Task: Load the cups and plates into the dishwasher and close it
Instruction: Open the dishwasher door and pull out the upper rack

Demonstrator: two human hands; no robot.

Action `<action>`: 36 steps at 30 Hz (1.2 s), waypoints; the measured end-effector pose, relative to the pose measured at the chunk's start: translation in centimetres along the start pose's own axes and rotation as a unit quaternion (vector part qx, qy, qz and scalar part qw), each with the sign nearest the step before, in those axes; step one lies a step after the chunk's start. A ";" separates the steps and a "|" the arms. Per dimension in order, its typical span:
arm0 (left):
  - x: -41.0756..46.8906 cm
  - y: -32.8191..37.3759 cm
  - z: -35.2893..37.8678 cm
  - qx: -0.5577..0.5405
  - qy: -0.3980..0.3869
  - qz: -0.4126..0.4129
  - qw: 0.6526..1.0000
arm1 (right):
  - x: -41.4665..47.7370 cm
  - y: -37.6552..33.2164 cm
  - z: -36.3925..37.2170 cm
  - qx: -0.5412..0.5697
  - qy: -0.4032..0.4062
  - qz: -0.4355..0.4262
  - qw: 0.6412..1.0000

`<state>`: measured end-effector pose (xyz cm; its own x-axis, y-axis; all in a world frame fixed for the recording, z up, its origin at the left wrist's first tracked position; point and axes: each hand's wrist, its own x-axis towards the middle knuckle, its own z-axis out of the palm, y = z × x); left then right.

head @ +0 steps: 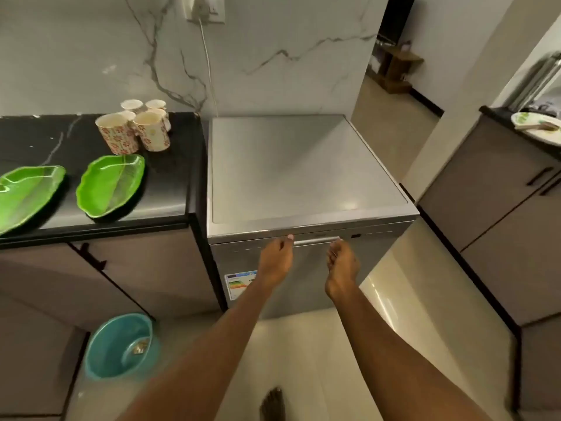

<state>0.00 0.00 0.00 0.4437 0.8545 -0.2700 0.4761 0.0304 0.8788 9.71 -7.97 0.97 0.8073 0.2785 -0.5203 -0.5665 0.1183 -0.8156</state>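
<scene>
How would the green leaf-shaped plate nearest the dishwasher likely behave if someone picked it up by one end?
The green leaf-shaped plate looks rigid and moulded, so it probably stays stiff. Its glossy surface may be slippery. It is long and shallow, so one-end lifting might tilt it.

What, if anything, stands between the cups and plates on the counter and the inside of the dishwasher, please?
The dishwasher's door does: it is shut, and the cups and green plates sit on the counter beside it. The left hand and right hand are at the handle. Nothing else visible blocks the way.
</scene>
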 end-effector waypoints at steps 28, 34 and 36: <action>9.5 -0.2 12.2 -0.649 0.161 -0.250 0.700 | 16.1 0.5 1.6 0.217 -0.058 0.238 0.945; 6.5 -1.2 13.8 -0.645 0.161 -0.223 0.713 | 15.2 2.0 -0.7 0.228 -0.070 0.233 0.943; 3.3 -2.8 14.9 -0.647 0.163 -0.215 0.713 | 13.6 3.4 -3.7 0.230 -0.058 0.230 0.944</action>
<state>11.41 -5.03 -9.25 0.1666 0.6906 -0.7038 -0.6774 0.5988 0.4272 19.32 -7.31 -9.82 0.4495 0.5006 -0.7398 -0.8864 0.3524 -0.3001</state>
